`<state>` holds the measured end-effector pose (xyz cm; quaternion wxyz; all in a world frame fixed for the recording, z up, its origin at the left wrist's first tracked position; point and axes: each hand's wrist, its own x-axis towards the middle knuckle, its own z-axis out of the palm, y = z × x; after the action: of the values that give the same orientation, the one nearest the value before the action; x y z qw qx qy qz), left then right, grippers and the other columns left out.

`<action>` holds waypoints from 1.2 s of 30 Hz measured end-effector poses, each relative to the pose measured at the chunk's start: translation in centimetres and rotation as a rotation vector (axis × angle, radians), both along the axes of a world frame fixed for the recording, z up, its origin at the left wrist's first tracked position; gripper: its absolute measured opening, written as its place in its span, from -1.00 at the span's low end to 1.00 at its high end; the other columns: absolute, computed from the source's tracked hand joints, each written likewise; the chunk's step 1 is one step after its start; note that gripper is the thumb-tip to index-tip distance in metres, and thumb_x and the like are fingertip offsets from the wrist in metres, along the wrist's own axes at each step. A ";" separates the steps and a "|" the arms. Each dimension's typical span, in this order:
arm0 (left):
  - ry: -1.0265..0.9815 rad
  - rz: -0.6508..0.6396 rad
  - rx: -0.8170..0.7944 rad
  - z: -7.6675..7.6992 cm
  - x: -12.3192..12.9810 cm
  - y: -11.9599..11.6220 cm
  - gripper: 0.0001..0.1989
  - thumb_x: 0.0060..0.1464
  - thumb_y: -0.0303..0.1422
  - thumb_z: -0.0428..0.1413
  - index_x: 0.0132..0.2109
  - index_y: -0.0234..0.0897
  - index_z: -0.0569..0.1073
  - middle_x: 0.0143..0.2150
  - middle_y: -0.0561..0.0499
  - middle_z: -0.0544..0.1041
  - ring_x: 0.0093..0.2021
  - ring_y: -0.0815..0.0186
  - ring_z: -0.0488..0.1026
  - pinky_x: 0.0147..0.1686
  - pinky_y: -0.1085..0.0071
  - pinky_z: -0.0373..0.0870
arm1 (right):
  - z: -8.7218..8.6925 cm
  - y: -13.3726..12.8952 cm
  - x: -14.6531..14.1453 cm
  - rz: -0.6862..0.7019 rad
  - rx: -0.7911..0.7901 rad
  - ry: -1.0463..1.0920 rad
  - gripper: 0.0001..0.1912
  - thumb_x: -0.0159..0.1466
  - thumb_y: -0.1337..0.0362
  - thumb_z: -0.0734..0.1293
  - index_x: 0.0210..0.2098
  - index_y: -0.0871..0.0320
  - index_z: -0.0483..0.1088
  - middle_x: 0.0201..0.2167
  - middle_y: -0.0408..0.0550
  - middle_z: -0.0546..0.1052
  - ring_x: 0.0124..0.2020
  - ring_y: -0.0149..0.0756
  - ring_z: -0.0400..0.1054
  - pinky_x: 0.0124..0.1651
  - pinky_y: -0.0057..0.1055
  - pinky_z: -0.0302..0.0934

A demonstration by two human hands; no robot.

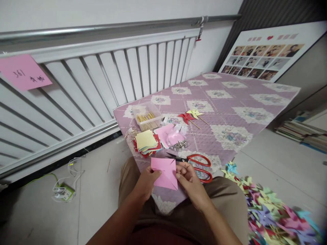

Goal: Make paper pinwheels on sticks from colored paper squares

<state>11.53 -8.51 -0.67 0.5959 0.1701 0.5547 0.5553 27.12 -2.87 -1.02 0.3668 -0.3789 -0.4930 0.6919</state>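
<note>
Looking across a tabletop (224, 117) covered in flowered cloth, with a white radiator (143, 69) beyond and to the left of the red-handled scissors (186, 159). On the near side of the scissors, partly overlapping the blades in this view: a pink paper square (165, 177), slit inward at the visible corners and mostly flat. Pinched along one side by the left hand (149, 179), thumb on top; met along the other side, nearest the scissors handles, by the curled fingers of the right hand (189, 175). Whether pinching or merely touching there, cannot tell. Best to grip lightly near the rim, clear of the slits, and to avoid tugging sideways, likely to tear a cut further. Better to steady with the left hand and leave finer adjustment to the right. Mind the scissors' pointed tips, close behind the paper. Just beyond the scissors, small silvery pieces (180, 145); left of the scissors, stacked coloured squares (146, 140); farther beyond, a clear box (158, 118) of sticks and two pinwheels (187, 117); right of the scissors, down on the floor, heaped pinwheels (268, 211).
</note>
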 end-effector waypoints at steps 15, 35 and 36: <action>0.001 -0.076 0.015 0.0 -0.3 -0.2 -0.77 -0.24 -0.36 0.23 -0.34 -0.36 0.48 -0.51 0.04 0.44 -0.57 0.43 0.25 -0.52 0.45 0.14 | -0.6 -0.7 1.3 0.376 0.294 -0.249 -0.85 0.24 0.32 0.24 -0.21 0.07 0.39 -0.27 -0.14 0.42 -0.26 -0.30 0.29 -0.19 -0.45 0.17; 0.125 -0.099 0.012 -0.1 0.7 -0.3 -0.89 -0.19 -0.43 0.12 -0.40 -0.35 0.42 -0.52 0.11 0.38 -0.54 0.47 0.19 -0.51 0.50 0.09 | -0.1 -1.1 1.3 0.395 0.413 -0.265 -0.89 0.30 0.27 0.24 -0.31 0.11 0.39 -0.35 -0.14 0.44 -0.28 -0.30 0.31 -0.19 -0.44 0.16; 0.133 -0.095 0.006 -0.2 0.8 -0.3 -0.88 -0.19 -0.42 0.13 -0.40 -0.35 0.42 -0.52 0.11 0.38 -0.53 0.47 0.19 -0.50 0.50 0.09 | -0.1 -1.2 1.3 0.390 0.416 -0.266 -0.89 0.30 0.26 0.24 -0.31 0.11 0.38 -0.35 -0.14 0.43 -0.29 -0.30 0.30 -0.19 -0.45 0.15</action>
<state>12.29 -8.81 -0.86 0.5829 0.2344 0.5827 0.5156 28.40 -4.03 -1.14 0.2293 -0.2815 -0.7310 0.5778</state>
